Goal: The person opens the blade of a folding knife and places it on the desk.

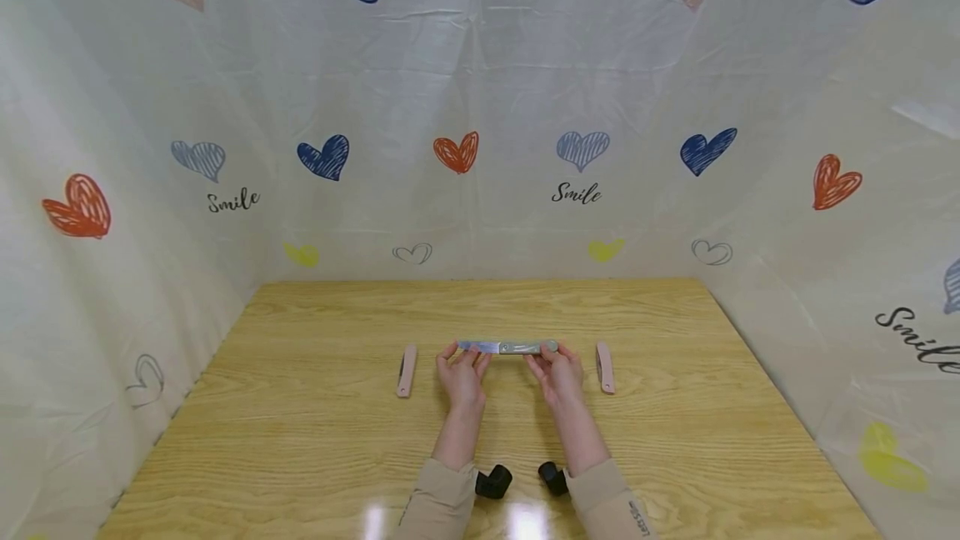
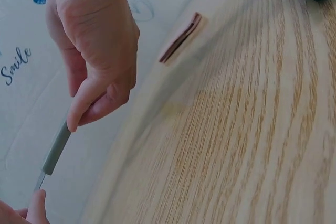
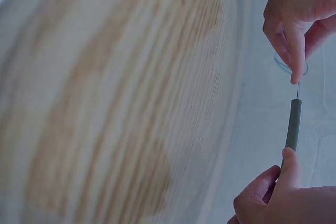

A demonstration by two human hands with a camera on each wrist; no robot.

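A small knife [image 1: 519, 348] with a grey-green handle and a thin shiny blade is held level above the table, blade to the left. My left hand [image 1: 462, 377] pinches the blade, fingers near its tip. The handle's far end is between the thumb and fingers of my right hand [image 1: 558, 373]. In the left wrist view, the handle [image 2: 58, 148] runs down from the right hand [image 2: 97, 40] toward the left hand's thumb [image 2: 37, 208]. The right wrist view shows the right thumb [image 3: 289, 169] along the handle [image 3: 294, 124], with the left fingers on the blade.
Slim pink pieces with a dark slot lie on the wooden table [image 1: 315, 440], one left of the hands [image 1: 407, 371] and one to the right [image 1: 605, 367]. Black wrist cameras [image 1: 493, 482] sit by the sleeves. A heart-printed sheet [image 1: 480, 215] hangs behind and along both sides.
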